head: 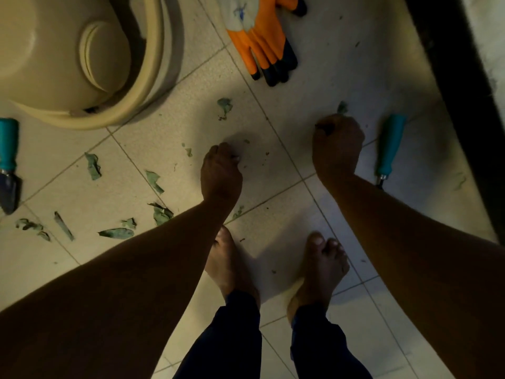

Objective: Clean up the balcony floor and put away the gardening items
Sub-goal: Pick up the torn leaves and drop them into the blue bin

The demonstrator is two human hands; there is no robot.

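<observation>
Torn green leaf scraps (161, 213) lie scattered over the pale floor tiles (273, 170), mostly to the left of my arms. My left hand (221, 170) reaches down to the tile with its fingers bunched, pinching at small crumbs of leaf. My right hand (337, 144) is curled into a fist with dark leaf bits showing at its knuckle end, and one more leaf (341, 107) lies just beyond it. A pair of orange and black gardening gloves (262, 42) lies on the floor at the top. A teal-handled trowel (8, 165) rests at the left edge, and another teal-handled tool (389, 149) lies right of my right hand.
A large beige plastic pot (68, 58) fills the top left corner. A dark wall base (464, 77) runs down the right side. My bare feet (232, 266) stand on the tiles just below my hands.
</observation>
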